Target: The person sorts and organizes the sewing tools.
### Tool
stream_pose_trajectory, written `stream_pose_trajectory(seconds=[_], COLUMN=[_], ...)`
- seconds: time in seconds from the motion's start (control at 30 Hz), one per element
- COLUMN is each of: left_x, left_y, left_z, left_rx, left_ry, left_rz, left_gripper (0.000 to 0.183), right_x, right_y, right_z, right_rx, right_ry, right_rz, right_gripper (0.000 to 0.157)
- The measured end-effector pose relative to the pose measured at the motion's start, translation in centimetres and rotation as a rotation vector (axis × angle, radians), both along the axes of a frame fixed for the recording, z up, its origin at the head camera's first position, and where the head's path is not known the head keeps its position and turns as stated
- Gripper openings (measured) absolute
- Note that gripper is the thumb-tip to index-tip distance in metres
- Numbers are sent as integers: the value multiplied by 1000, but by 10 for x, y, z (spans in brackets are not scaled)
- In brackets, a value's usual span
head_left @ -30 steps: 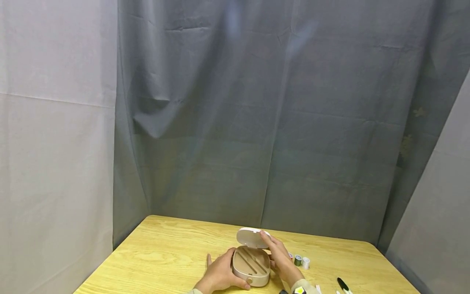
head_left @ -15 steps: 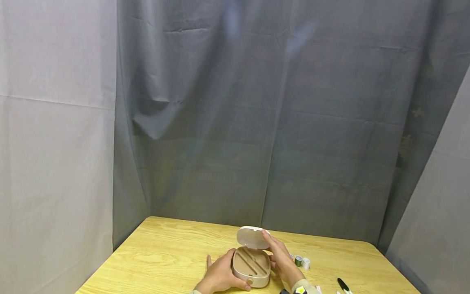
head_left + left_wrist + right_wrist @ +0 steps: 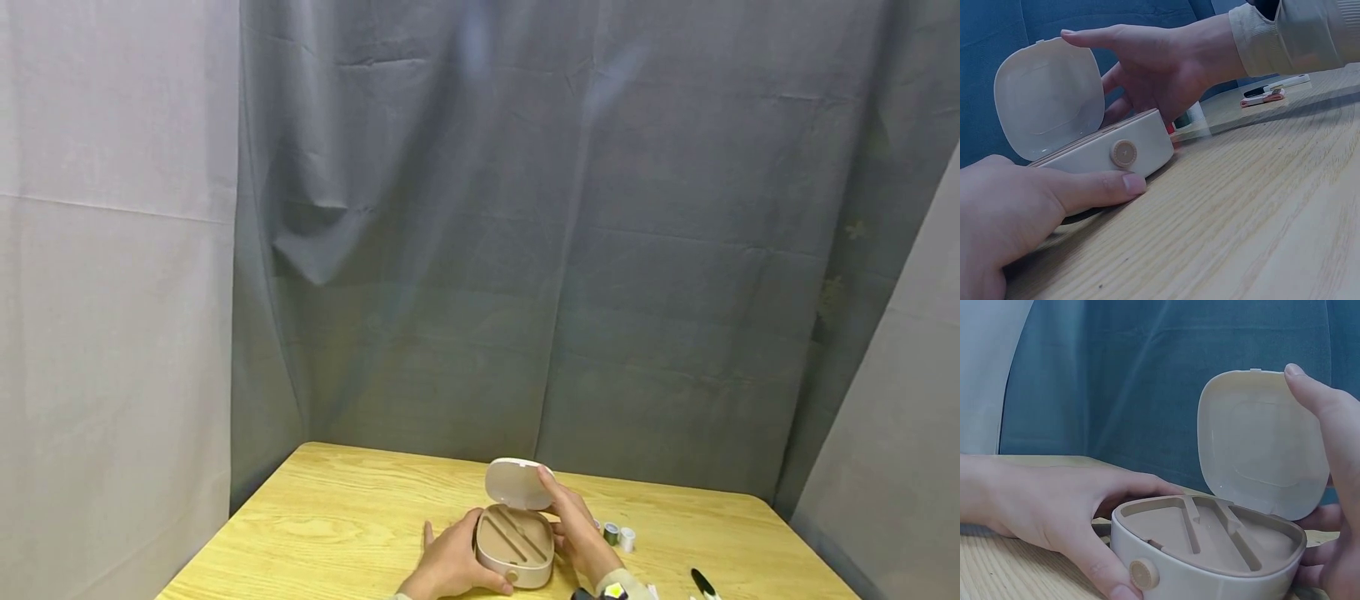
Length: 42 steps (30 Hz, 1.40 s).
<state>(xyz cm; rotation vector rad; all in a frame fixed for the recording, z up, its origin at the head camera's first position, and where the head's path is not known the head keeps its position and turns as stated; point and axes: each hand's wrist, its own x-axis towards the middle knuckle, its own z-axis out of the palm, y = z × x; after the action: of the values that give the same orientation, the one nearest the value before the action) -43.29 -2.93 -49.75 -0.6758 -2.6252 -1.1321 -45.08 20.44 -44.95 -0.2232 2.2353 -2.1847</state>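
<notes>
A white storage box (image 3: 534, 575) with a hinged translucent lid (image 3: 513, 485) stands on the table, its lid raised. Inside sits a beige tray (image 3: 1216, 540) with narrow slots, and nothing lies in it. A round beige button (image 3: 1145, 574) is on the front wall. My left hand (image 3: 452, 560) grips the box's left side, thumb along the front just below the button. With the thumb on the lid's upper right edge, my right hand (image 3: 576, 537) holds the lid; its other fingers reach behind the lid and beside the box's right wall, partly hidden.
Right of the box stand small thread spools, one green (image 3: 611, 534) and one white (image 3: 627, 540), with another partly hidden by the right hand. Nearer the front right lie a slim black-and-white tool (image 3: 703, 581) and a small pinkish bundle (image 3: 1263, 97). Grey curtain (image 3: 420, 333) hangs behind the table.
The lid has tilted a little further back and up, the right thumb rising with it. The left hand keeps its grip on the box.
</notes>
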Motion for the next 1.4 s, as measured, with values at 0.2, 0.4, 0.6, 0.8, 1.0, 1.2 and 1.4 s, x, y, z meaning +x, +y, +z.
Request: stream_pose_trajectory(seconds=[0.2, 0.4, 0.6, 0.8, 1.0, 1.2, 1.4], left_x=[-2, -2, -1, 2, 3, 2, 1], left_y=[-2, -3, -4, -5, -6, -6, -4], left_z=[-2, -1, -1, 1, 5, 1, 0], left_rx=[-7, -7, -17, -25, -18, -13, 2], left_ry=[-7, -6, 0, 2, 12, -1, -4], left_rz=[13, 19, 36, 43, 33, 32, 22], left_gripper=[100, 101, 102, 100, 101, 100, 102], right_x=[-4, -6, -6, -6, -8, -9, -9], right_y=[-4, -6, -8, -9, -9, -9, -8], right_z=[1, 4, 6, 5, 7, 7, 8], right_rx=[7, 18, 18, 16, 10, 10, 15], right_ry=[-11, -34, -58, -90, -112, -113, -105], right_rz=[-43, -63, -83, -81, -73, -78, -86], right_gripper=[96, 102, 103, 111, 117, 115, 110])
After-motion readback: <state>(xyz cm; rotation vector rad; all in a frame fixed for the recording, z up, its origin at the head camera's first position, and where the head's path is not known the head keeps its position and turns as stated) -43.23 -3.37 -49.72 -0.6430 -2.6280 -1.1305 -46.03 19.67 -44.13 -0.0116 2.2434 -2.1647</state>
